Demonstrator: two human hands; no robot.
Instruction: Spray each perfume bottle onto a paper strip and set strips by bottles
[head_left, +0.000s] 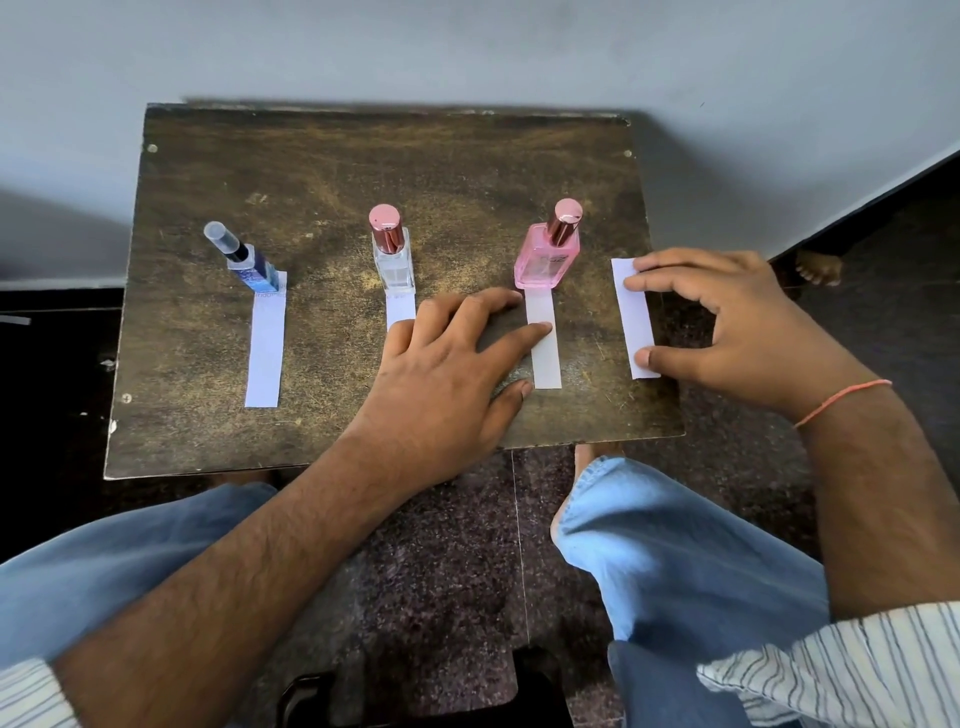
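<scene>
1. 3 perfume bottles stand upright in a row on a dark, worn tabletop (311, 171) set against a pale wall; from the left, a blue bottle (254, 270) with a clear cap, a clear bottle (393, 265) with a rose-metal cap, and a pink bottle (546, 262) with a matching cap.
2. A white paper strip lies flat in front of each bottle, its far end touching or tucked under the base; the left strip (266, 353) below the blue bottle, the middle strip (400, 310) largely covered by a hand, the third strip (544, 343) below the pink bottle.
3. The left hand (447, 374) rests palm-down with fingers spread; 1 fingertip touches the third strip's left edge.
4. The right hand (737, 322) pinches a 4th strip (635, 317) near the tabletop's right edge, fingertips on its far end and thumb on its near end; no bottle stands by it.
5. A thin orange thread (841, 400) circles the right wrist; blue jeans (675, 551) and striped sleeves fill the foreground.
</scene>
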